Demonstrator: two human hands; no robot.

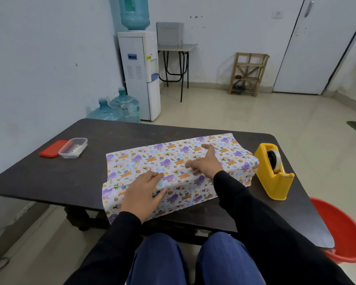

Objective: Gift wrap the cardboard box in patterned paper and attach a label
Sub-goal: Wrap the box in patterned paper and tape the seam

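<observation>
The box, already covered by the paper (152, 159), lies lengthwise near the table's (70, 177) near edge, its right end close to the dispenser (273, 171) at the right edge. I see only paper, so the point for the box (230, 153) falls on its wrapped top.

My left hand (141, 194) lies flat over the near top edge, fingers straight on top and thumb down the front face, pressing and grasping nothing. My right hand (206, 163) is spread on the top too, fingertips pressing along what looks like the seam, thumb pointing away, also holding nothing.

I judge the box light and stiff: it holds sharp edges under my palms, so I can lean on it. The paper is thin and smooth, likely to slip on the cardboard and spring open if I lift off, and it will crease or tear at corners. Both ends look loose and unfolded. The best hold is flat pressure on the top and edges, and pinching only the loose end flaps.

A tub (73, 148) and lid (52, 148) sit toward the far left corner.
</observation>
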